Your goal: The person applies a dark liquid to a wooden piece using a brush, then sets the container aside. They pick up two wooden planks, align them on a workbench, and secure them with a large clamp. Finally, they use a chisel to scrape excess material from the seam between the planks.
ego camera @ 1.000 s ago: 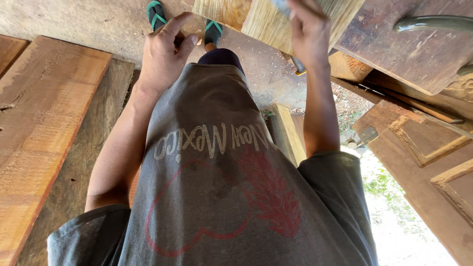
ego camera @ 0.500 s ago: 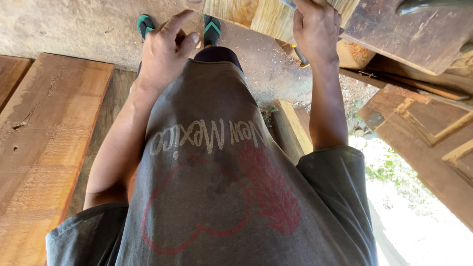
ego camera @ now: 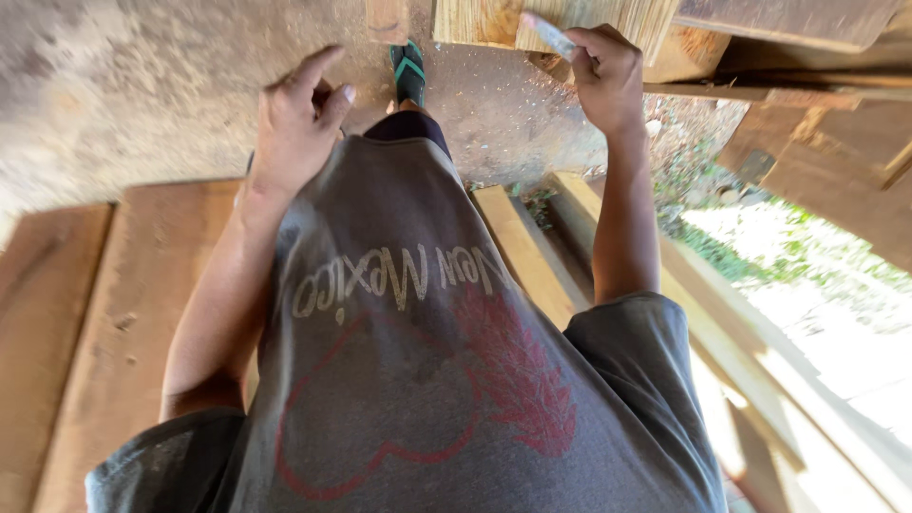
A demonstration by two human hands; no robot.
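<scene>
Pale flat strip (ego camera: 546,34) — right hand (ego camera: 606,78) gripping, left hand (ego camera: 296,128) empty

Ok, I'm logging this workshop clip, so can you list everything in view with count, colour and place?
flat tool: one, pale grey, thin, in the right hand, on the pale wood
pale wood piece: one, light tan, top centre
wide planks: several, reddish brown, left
narrow boards: several, tan, beside the right arm
dark panels: several, brown, upper right
floor: one, grey, dusty
sandal: one seen, green and black, top centre
shirt: one, grey with red design
left hand: one, empty, fingers curled
right hand: one, gripping the tool
</scene>
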